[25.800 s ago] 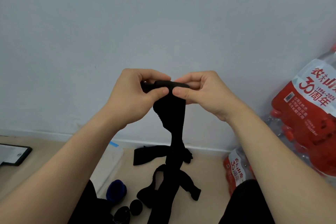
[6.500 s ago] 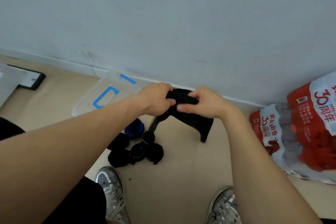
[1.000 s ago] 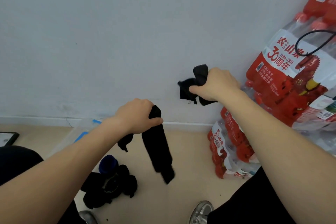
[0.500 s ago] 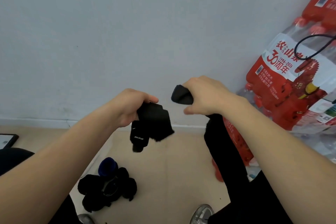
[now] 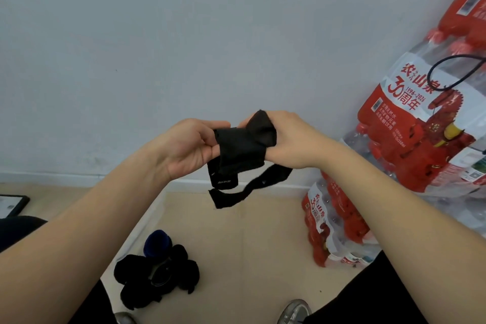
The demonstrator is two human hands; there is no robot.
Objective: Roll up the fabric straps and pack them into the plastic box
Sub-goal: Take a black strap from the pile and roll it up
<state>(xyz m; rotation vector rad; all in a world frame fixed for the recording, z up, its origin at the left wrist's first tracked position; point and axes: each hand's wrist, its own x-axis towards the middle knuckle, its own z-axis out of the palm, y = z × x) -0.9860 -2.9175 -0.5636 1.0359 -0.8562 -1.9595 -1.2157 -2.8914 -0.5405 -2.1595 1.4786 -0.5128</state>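
While both hands are raised close together before the pale wall (image 5: 184,34), they hold one black fabric strap (image 5: 242,150) between them. The left hand (image 5: 186,150) pinches its flat end between thumb and fingers, and the right hand (image 5: 292,139) is curled round a bunched part that sticks up above its fist. A loose tail (image 5: 249,189) of the strap hangs below the hands, clear of the floor (image 5: 249,258). On the floor beneath the left forearm lies a heap of rolled black straps (image 5: 157,276), a blue roll (image 5: 157,242) touching its far side. Shrink-wrapped packs of water bottles (image 5: 420,139) with red labels stand at the right against the wall.
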